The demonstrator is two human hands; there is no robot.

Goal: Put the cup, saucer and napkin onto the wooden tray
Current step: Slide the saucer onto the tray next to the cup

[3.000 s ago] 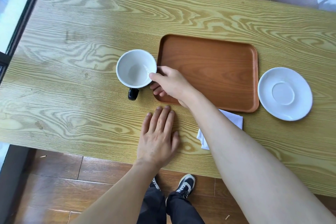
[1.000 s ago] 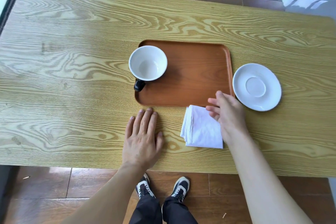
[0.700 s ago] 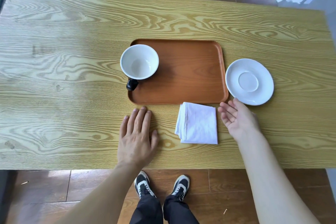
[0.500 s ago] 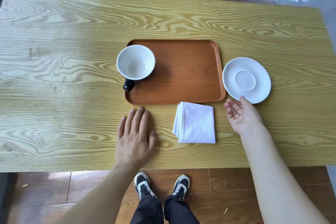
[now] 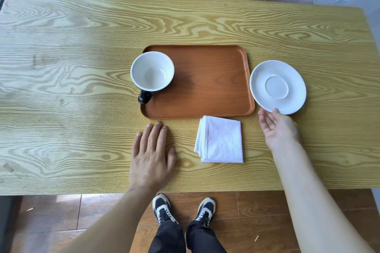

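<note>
A white cup [image 5: 152, 71] with a black handle stands upright and empty on the left end of the brown wooden tray [image 5: 213, 84]. The white saucer [image 5: 278, 86] lies on the table just right of the tray. A folded white napkin [image 5: 220, 140] lies on the table below the tray's near edge. My right hand [image 5: 277, 128] is open, palm turned left, its fingertips touching the saucer's near rim. My left hand [image 5: 152, 155] rests flat on the table, fingers together, just below the tray's near left corner.
The yellow-grained table [image 5: 82, 68] has its near edge right above my shoes [image 5: 183, 209]. Dark wooden floor lies in front of and behind the table.
The cup went from the table onto the tray's left end. My right hand then let go, passed over the napkin and reached right to the saucer's near rim. My left hand stayed flat.
</note>
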